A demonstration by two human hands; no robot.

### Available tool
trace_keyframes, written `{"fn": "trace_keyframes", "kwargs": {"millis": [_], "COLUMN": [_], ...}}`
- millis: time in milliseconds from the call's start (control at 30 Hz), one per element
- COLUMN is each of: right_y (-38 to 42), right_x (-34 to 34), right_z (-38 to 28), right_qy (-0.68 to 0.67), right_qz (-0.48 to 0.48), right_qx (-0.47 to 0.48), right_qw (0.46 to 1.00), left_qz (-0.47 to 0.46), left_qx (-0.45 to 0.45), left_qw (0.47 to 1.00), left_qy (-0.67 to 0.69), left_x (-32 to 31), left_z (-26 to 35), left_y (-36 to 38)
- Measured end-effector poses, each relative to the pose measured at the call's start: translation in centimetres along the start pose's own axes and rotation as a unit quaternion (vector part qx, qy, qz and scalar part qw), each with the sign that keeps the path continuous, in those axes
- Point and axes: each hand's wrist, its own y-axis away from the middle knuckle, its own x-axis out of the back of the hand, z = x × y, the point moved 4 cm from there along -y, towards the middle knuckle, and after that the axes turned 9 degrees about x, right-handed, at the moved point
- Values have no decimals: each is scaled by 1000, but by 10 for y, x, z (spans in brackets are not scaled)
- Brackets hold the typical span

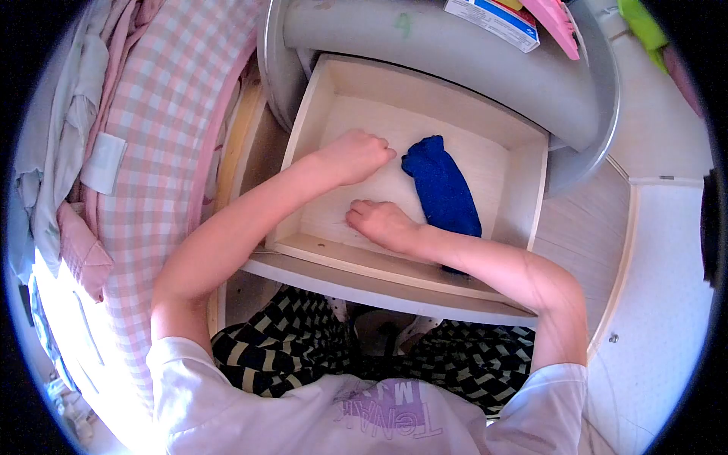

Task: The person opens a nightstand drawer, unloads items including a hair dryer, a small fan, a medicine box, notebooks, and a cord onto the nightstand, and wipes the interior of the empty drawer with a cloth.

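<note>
Inside the pulled-out wooden drawer [425, 83], my left hand [356, 155] is over the left half with its fingers curled in. My right hand [383, 224] is nearer the drawer's front board, its fingers also bent and closed. The undersides of both hands are hidden, so whether they pinch anything does not show. A dark blue bundle of folded cloth [446, 186] lies to the right of my hands. My right forearm passes over its near end. My left fingertips are just left of its far end, apart from it.
Behind the drawer curves a grey cabinet [356, 38] with a small box [497, 23] and a pink object [557, 26] on top. A pink checkered cloth [163, 114] hangs on the left. A white panel [671, 265] stands at the right.
</note>
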Motion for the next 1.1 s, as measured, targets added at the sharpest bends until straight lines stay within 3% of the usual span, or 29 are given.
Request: {"fn": "trace_keyframes", "kwargs": {"millis": [233,400,500,567,600,667,733,833,867,933,967,1033,1100], "right_y": [-4,9,44,83,106,160,188,219,213,189,187,181,178], "right_x": [-6,53,137,182,216,245,271,265,261,245,240,235,233], "right_z": [5,-4,-24,-30,-45,-43,-50,-37,-38,-43,-38,-26,-22], "right_qy": [14,-151,-105,59,39,270,325,329,329,310,309,278,261], "right_qz": [35,56,17,48,70,17,62,18,19,4,6,72,70], "right_qx": [-27,-175,-215,-189,-296,-344,-393,-414,-415,-400,-402,-372,-381], "right_qw": [999,971,971,979,952,899,858,848,848,862,862,883,884], "left_qz": [10,11,10,6,0,-3,161,174,173,58,56,-25,-32], "left_qx": [-7,-8,-3,4,-7,-19,-106,-150,-151,-177,-180,-185,-175], "left_qw": [1000,1000,1000,1000,999,999,981,972,972,982,982,982,984], "left_qy": [3,-8,9,28,34,42,21,42,41,9,8,-17,-1], "left_x": [-2,-3,-1,1,3,3,8,-1,-1,-2,0,-7,-11], "left_z": [-1,-4,-1,3,7,15,29,45,49,59,61,67,68], "left_y": [4,5,3,-1,-4,-13,-20,-49,-55,-63,-64,-64,-55]}}
